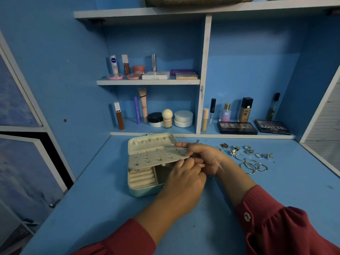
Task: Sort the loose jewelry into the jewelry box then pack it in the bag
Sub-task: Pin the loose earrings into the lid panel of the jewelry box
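A mint-green jewelry box (141, 190) stands open on the blue desk, its lid tilted back. A cream earring panel (156, 159) studded with several earrings is lifted over the tray. My right hand (204, 157) holds the panel's right edge, index finger stretched along its top. My left hand (184, 177) pinches something small at that same edge; what it is stays hidden by the fingers. Loose rings and charms (248, 151) and silver bangles (253, 167) lie on the desk to the right of the box.
Cosmetics fill the shelves behind: tubes, jars and bottles (165, 118), two dark eyeshadow palettes (237, 127). A brownish bag (198, 0) sits on the top shelf. Blue side walls enclose the desk; a window frame (36, 137) is at left.
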Motion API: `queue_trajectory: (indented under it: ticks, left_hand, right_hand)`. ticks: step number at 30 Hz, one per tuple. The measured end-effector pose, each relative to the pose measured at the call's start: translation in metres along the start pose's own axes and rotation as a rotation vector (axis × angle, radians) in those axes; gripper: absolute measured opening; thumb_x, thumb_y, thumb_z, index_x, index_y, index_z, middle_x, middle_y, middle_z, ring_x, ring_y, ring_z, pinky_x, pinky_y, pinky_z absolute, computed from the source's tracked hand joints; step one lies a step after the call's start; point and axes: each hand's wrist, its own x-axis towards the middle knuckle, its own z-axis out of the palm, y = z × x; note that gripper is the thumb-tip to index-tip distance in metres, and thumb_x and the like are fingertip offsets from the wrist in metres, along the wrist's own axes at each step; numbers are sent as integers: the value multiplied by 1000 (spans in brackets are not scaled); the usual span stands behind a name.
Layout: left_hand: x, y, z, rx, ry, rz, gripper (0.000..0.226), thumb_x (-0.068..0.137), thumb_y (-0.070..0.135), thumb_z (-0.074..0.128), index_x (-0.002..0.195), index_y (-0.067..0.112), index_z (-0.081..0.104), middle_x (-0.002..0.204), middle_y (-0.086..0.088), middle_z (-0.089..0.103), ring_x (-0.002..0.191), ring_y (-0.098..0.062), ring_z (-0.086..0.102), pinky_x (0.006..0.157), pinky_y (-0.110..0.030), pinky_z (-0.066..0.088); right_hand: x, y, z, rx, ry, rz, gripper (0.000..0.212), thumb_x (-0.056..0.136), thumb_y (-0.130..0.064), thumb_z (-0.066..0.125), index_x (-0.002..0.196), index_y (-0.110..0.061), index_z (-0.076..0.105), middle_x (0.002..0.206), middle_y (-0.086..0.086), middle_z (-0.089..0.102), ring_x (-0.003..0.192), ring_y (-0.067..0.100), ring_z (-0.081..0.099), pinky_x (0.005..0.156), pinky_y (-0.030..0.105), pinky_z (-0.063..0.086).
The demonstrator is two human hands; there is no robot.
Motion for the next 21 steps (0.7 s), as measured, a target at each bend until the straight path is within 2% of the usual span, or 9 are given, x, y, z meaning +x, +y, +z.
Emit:
queue_trajectory:
  ticks: [4, 9, 12, 15, 21]
  left_hand:
    - [-1, 2, -8, -78, 16, -32, 25, 83, 33, 47, 79, 26, 71, 92, 7, 68, 98, -16, 55, 88, -30, 35]
    - [-2, 1, -7, -58, 4, 3, 33, 85, 39, 42, 77, 28, 72, 80, 10, 63, 93, -16, 51, 83, -31, 40]
    - [-2, 2, -5, -59, 33, 13, 25, 84, 34, 47, 76, 28, 70, 75, 9, 58, 89, -17, 49, 80, -31, 36]
    - [-2, 3, -2, -47, 52, 59, 8, 78, 24, 61, 76, 27, 69, 72, 8, 53, 88, -18, 48, 78, -31, 31]
    - [0, 5, -3, -12, 43, 76, 6, 72, 23, 70, 76, 27, 68, 76, 8, 59, 92, -18, 49, 78, -30, 31]
  right_hand:
    - [-1, 0, 0, 6, -18, -6, 41, 86, 7, 37, 122, -7, 52, 43, -6, 30, 28, 2, 22, 27, 13, 17]
    - [1, 0, -2, 30, -37, 7, 42, 85, 7, 38, 122, -8, 51, 45, -5, 32, 27, 2, 23, 27, 13, 18]
    - [3, 1, -3, 26, -30, 1, 43, 84, 7, 39, 122, -8, 50, 52, -2, 32, 28, 2, 23, 27, 13, 18]
    - [3, 0, -3, -8, -16, -7, 44, 85, 6, 39, 125, -7, 49, 47, -4, 32, 28, 2, 22, 27, 13, 16]
    - [3, 1, -5, -8, -26, 5, 50, 85, 6, 41, 133, -6, 47, 41, -6, 31, 27, 3, 21, 29, 15, 16]
